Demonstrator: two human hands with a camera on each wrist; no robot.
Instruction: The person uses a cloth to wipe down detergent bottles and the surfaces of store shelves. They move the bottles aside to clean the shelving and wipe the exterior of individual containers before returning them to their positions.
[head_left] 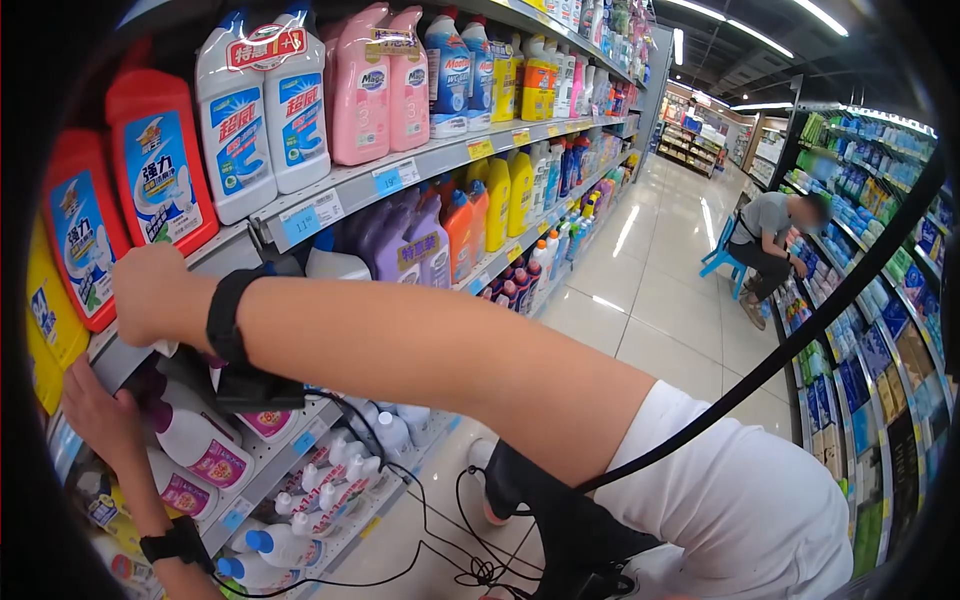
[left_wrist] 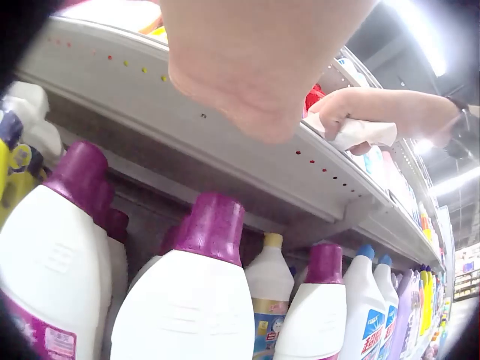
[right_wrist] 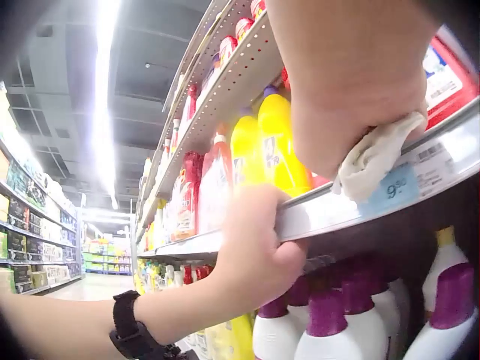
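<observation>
Far left, a yellow bottle is stood at the shelf's front with its label turned outward, presumably so that it can be read from the aisle. Below it the left hand is placed at the shelf edge. In the right wrist view its fingers seem to be hooked over the lip, thumb lower down; no bottle is held. The grip is probably used as a brace.

Next, two red bottles are ranked side by side, set close to the lip, likely for easy picking. In front of them the right hand is closed, and a bunched white cloth is held in it, at the shelf edge beside a blue price tag. The bunching is likely meant to keep loose folds within the grip; the fingertips are hidden.

On the shelf beneath, white bottles with purple caps are grouped by kind.

Further right, white twin-pack bottles are joined by a red label, apparently so that they are taken as one set. Pink bottles follow, also faced outward.

Far right, well apart, a blue stool is occupied by a person, placed near the opposite shelves.
</observation>
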